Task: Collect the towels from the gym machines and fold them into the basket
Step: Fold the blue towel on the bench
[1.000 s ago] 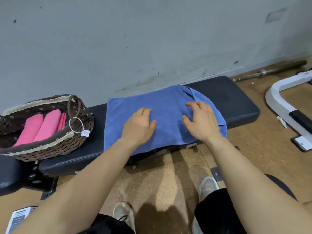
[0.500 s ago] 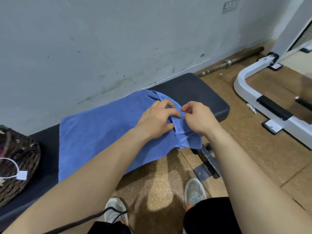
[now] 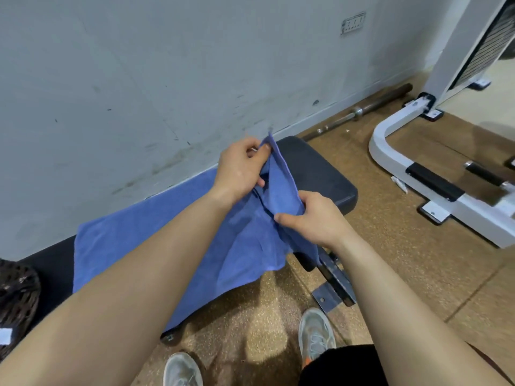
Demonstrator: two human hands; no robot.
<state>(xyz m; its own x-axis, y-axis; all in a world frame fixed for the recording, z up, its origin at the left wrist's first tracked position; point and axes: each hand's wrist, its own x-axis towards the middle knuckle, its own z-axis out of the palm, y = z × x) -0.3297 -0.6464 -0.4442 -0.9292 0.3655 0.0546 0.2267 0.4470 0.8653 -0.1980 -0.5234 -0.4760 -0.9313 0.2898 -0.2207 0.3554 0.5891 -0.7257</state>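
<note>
Left hand: We see the left hand [image 3: 239,171] raised above the desk [image 3: 323,168], its fingers [image 3: 260,153] curled and pinching the far corner of the blue towel [image 3: 245,246] against the thumb.
Right hand: The right hand [image 3: 315,218] sits nearer the camera and lower, its fingers [image 3: 305,197] pinching the same short edge of the towel at its near corner.
Towel: The pinched edge runs taut from one set of fingers to the other and is lifted. Behind the fingers, toward the left, the rest of the cloth lies spread on the dark padded desk, and its near side hangs over the front edge.
Desk: Its bare end shows just beyond the fingers, to the right. A metal foot [image 3: 333,285] stands below the right wrist.
Basket: A dark wicker basket [image 3: 16,296] sits well left of both hands and is cut by the frame. We cannot tell what it holds.
Floor: Below the forearms, grey shoes [image 3: 316,334] stand on the brown speckled floor [image 3: 390,246].
Beyond the fingers: A barbell [image 3: 359,110] lies along the scuffed grey wall [image 3: 167,65], and a white machine frame [image 3: 390,151] stands well to the right.
</note>
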